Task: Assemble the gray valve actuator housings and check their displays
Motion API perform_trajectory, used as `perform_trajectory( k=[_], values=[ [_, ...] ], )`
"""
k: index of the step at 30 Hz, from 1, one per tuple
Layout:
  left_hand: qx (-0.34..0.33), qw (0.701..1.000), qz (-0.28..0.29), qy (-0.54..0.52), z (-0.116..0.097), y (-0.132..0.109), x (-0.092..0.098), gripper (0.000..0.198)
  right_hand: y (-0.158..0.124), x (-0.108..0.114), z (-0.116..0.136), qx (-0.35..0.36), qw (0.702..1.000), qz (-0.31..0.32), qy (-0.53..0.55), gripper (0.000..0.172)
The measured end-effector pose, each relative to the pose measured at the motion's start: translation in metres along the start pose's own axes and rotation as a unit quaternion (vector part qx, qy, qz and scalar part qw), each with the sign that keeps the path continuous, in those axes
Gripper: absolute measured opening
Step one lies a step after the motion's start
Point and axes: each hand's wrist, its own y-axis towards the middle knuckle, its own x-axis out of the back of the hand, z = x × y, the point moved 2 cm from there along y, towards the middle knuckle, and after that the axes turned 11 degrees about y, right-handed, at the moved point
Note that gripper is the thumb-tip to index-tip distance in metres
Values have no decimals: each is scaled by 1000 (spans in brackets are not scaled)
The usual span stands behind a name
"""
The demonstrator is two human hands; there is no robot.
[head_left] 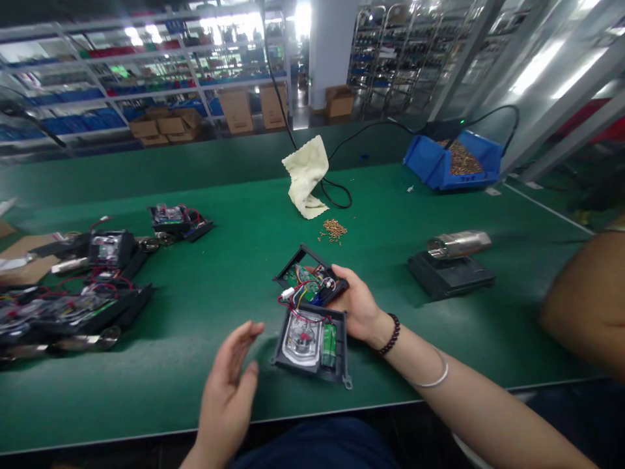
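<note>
Two halves of an opened black plastic device housing sit at the near middle of the green counter (219, 286). The upper half (311, 281), with its green circuit board and coloured wiring showing, is tipped up off the surface, and the lower half (312, 342), with a clear lens and a green cell, lies flat just below it. Thin red wires (291, 301) run between the two, which seems to be why they are kept close together, hinged apart like a book. The right hand (359, 306) is clamped on the upper half from its right edge, fingers curled over the rim, apparently propping it so the inside faces the wearer. The left hand (229, 384) hovers just left of the lower half, fingers spread and loose, holding nothing and touching nothing. Behind the housing is a small heap of brass screws (334, 229), within easy reach, then a crumpled cream cloth (306, 176) and a looped black cable (336, 192). Right of them are a metal cylinder on a black base (456, 251) and a blue plastic bin (432, 163) of brass parts. Several similar opened black units (73, 306) are stacked on the left. Another person's bare arm (586, 306) enters at the right edge. Beyond the counter are metal shelving racks (146, 85) and cardboard boxes (237, 107), brightly lit.
</note>
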Motion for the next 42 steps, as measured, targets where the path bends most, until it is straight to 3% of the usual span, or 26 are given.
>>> perform_trajectory(
  k=[2, 5, 7, 9, 11, 13, 17, 21, 25, 28, 31, 32, 35, 39, 42],
  values=[
    [-156, 980, -74, 96, -13, 25, 19, 49, -2, -3, -3, -2, 1000, -4, 13, 32],
    [-379, 888, -88, 243, -33, 60, 29, 44, -5, -8, -8, -22, 999, -8, 30, 32],
    [-447, 839, -86, 299, -41, 76, 31, 34, -7, -10, -10, -30, 999, -3, 35, 32],
    [-473, 819, -87, 312, -47, 84, 33, 25, -8, -11, -12, -26, 999, 8, 32, 32],
    [-469, 828, -84, 297, -52, 88, 35, 16, -8, -9, -13, -17, 999, 17, 29, 32],
    [-435, 856, -52, 274, -59, 88, 36, 5, -7, -8, -15, -11, 999, 23, 27, 33],
    [-350, 906, 40, 236, -70, 89, 38, 21, -5, -7, -17, -6, 999, 34, 26, 34],
    [-304, 927, 114, 187, -75, 91, 39, 23, -8, -10, -18, -8, 999, 36, 31, 32],
    [-252, 948, 146, 126, -77, 95, 39, 32, -13, -15, -23, -24, 998, 57, 31, 33],
    [-256, 939, 208, 99, -79, 98, 46, 28, -15, -16, -24, -24, 997, 65, 31, 33],
    [-280, 904, 298, 126, -73, 100, 53, 12, -13, -14, -21, -25, 997, 61, 36, 32],
    [-289, 895, 304, 150, -70, 101, 55, 19, -12, -13, -20, -27, 997, 58, 40, 32],
    [-337, 882, 245, 221, -60, 106, 54, 44, -9, -11, -19, -38, 997, 52, 51, 32],
    [-407, 877, 95, 239, -64, 107, 47, 20, -7, -11, -20, -40, 995, 75, 46, 34],
    [-364, 905, -9, 220, -80, 104, 41, 14, -8, -11, -21, -35, 996, 77, 30, 38]
  ],
)
